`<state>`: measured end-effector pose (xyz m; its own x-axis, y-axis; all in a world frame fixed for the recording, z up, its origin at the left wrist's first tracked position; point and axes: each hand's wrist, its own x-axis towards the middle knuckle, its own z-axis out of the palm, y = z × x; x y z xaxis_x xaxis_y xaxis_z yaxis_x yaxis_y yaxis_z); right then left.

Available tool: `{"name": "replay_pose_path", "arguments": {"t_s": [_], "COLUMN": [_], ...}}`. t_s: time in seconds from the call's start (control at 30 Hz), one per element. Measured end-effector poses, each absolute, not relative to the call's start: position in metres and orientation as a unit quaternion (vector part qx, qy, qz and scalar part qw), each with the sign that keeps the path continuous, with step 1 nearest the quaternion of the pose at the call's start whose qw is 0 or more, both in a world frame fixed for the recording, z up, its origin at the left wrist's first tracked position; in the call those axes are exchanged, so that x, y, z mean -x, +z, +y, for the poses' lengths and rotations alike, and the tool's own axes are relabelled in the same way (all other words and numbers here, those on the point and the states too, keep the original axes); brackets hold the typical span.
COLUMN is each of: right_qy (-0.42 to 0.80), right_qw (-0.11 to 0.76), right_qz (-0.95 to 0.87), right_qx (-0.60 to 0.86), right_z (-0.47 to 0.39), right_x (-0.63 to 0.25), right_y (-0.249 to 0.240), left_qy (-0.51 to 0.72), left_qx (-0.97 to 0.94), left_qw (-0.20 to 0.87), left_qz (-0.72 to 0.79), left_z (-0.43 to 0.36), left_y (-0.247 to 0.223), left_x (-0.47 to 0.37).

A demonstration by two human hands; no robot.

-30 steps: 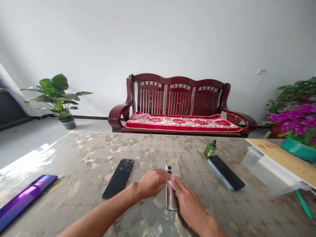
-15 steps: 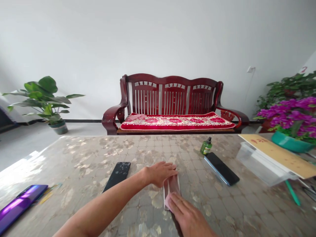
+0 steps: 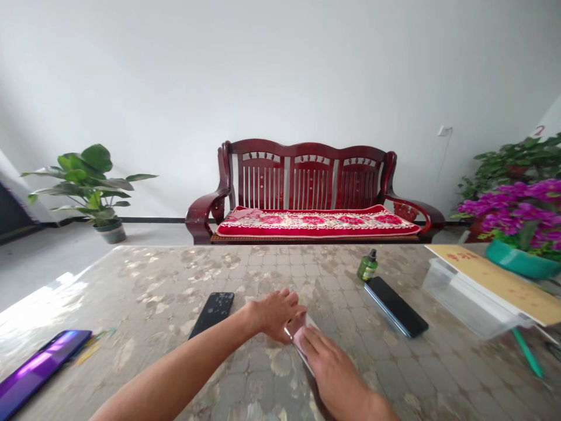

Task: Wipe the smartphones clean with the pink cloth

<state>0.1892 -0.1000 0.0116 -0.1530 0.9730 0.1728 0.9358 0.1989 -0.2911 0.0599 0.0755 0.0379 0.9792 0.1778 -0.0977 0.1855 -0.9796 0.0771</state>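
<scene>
On the patterned surface [image 3: 254, 380], between both hands, a silvery phone [image 3: 298, 320] lies aslant, its long axis running from far left to near right. The left hand's [image 3: 276, 313] grip is half-curled over the far end; how firmly, I cannot tell. The right hand's [image 3: 331, 359] grip, fingers together, has pink cloth [image 3: 300, 338] pressed against the phone. A green bottle's [image 3: 367, 268] label and red characters on a tan board [image 3: 499, 280] are too small to read.

Clearance: at 12 o'clock from the silver phone [image 3: 298, 321], over the tabletop [image 3: 289, 269]. Obstructions: speckled black phone [image 3: 214, 310] toward 9, green bottle [image 3: 367, 268] at 2, dark phone [image 3: 397, 307] toward 3, plastic box [image 3: 467, 310] beyond. Left forearm [image 3: 188, 368] blocks 8 o'clock; right hand [image 3: 332, 363], 4 to 5.
</scene>
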Motion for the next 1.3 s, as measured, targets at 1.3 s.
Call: {"name": "replay_pose_path", "arguments": {"t_s": [1.3], "right_qy": [-0.053], "right_qw": [0.136], "right_qz": [-0.724], "right_qx": [0.674], "right_z": [-0.086], "right_x": [-0.195], "right_y": [-0.043], "left_qy": [0.129], "left_qx": [-0.923], "left_qw": [0.184], "left_qz": [0.312], "left_z": [0.033], "left_y": [-0.003], "left_x": [-0.012]}}
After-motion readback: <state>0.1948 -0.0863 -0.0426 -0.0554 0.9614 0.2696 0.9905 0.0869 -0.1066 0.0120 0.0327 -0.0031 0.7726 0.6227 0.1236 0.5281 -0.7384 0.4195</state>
